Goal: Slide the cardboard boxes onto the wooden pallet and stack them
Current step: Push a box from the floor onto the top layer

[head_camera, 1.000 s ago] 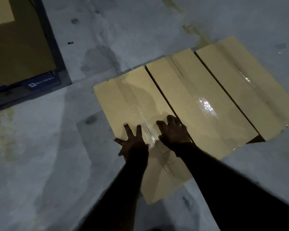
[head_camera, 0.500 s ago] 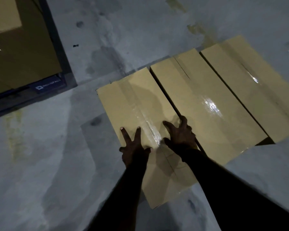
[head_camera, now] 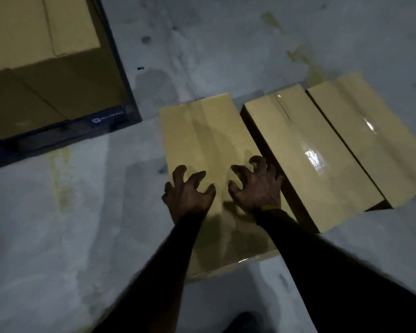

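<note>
Hands first: the left hand (head_camera: 189, 193) and the right hand (head_camera: 256, 187) sit side by side on top of the long tan cardboard box (head_camera: 211, 145), fingers spread and clawed with the tips digging into the lid, closed round nothing. Both press near the box's close end, the left one by its left edge, the right one by its right edge, so neither is clearly nearer to the work. The box runs lengthwise away from the hands, its far end well beyond the fingertips, and it lies flat on the grey concrete floor (head_camera: 58, 236). Just right of the right hand a dark gap splits this box from a second tan cardboard box (head_camera: 305, 150), glossy with tape, and a third tan cardboard box (head_camera: 370, 140) lies tight against that one, farther right. Now the target: ahead and well off to the left of the left hand sits the dark-framed pallet (head_camera: 127, 97), already carrying stacked tan cartons (head_camera: 34, 44). So the push, by my reading, wants to go forward and leftward, along the long axis and then swinging toward that corner.
</note>
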A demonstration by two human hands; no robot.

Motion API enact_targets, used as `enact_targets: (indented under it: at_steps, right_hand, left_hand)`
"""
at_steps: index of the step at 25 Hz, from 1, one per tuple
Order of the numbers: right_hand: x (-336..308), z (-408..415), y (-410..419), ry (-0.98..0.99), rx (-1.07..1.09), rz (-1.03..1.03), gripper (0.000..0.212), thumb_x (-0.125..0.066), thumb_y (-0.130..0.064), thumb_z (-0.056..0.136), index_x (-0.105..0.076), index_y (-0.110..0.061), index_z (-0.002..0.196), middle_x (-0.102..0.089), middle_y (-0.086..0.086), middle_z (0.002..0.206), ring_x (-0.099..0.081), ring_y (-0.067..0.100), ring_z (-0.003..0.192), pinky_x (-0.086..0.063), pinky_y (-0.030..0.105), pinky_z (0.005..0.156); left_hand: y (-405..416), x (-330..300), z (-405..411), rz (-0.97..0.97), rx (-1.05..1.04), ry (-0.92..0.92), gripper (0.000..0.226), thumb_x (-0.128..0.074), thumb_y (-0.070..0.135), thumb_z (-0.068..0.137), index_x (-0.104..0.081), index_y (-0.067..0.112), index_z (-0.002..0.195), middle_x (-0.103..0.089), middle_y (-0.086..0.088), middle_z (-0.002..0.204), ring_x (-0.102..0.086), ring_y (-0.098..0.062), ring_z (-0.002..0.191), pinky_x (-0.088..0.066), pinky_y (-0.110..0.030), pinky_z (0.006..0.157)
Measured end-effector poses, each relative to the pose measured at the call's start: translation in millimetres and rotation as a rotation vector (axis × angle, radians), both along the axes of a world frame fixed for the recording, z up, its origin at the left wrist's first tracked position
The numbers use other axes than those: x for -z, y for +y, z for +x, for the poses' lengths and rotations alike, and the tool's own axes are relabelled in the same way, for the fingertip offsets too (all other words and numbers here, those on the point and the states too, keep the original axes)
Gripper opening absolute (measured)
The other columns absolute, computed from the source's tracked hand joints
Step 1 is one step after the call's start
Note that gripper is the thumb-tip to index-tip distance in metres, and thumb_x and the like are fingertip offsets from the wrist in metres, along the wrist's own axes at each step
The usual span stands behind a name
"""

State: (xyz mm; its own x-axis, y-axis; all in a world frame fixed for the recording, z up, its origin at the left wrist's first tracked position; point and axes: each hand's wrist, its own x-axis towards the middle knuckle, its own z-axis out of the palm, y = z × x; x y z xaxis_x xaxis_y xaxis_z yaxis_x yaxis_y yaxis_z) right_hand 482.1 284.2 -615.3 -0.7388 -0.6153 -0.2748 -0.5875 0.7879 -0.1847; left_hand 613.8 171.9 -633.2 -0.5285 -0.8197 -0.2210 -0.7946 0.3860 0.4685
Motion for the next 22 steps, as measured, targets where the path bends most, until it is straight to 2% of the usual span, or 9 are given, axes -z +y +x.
enact_targets:
  at_steps: [5,12,17,22]
  right_hand:
    - [-73.7,62.7,-61.0,0.067,0.061,-0.086,0.055,-0.048,-0.066,0.084,-0.047,-0.045,0.135,-0.026,0.0,0.148,-0.023,0.038,0.138,-0.027,0.059,0.106]
    - [-185.4,159.4,-168.7,0.166,0.081,-0.159,0.052,-0.047,-0.066,0.084,-0.049,-0.046,0.132,-0.029,-0.001,0.144,-0.029,0.036,0.133,-0.028,0.056,0.105]
    - [-285.9,237.2,-270.2,0.193,0.028,-0.263,0.051,-0.05,-0.063,0.082,-0.054,-0.044,0.129,-0.035,0.001,0.14,-0.036,0.034,0.125,-0.031,0.053,0.101]
    - [-339.9,304.3,-375.7,0.182,-0.062,-0.33,0.052,-0.051,-0.062,0.082,-0.055,-0.042,0.13,-0.037,0.001,0.139,-0.038,0.034,0.124,-0.032,0.05,0.098]
  left_hand:
    - [-64.9,-71.9,50.2,-0.111,0.011,0.102,0.049,-0.062,0.061,0.078,-0.062,0.043,0.123,-0.039,0.009,0.142,-0.043,-0.028,0.123,-0.036,-0.045,0.099]
    - [-174.0,-182.5,142.2,-0.206,-0.007,0.189,0.047,-0.064,0.062,0.075,-0.065,0.044,0.119,-0.041,0.012,0.138,-0.046,-0.025,0.118,-0.038,-0.042,0.096]
    - [-270.4,-284.1,224.0,-0.231,-0.054,0.184,0.05,-0.061,0.063,0.075,-0.064,0.043,0.12,-0.038,0.013,0.139,-0.044,-0.026,0.122,-0.037,-0.045,0.1]
    - [-366.7,-344.7,300.2,-0.29,-0.124,0.201,0.051,-0.061,0.064,0.075,-0.064,0.042,0.121,-0.036,0.012,0.139,-0.046,-0.024,0.122,-0.036,-0.048,0.102]
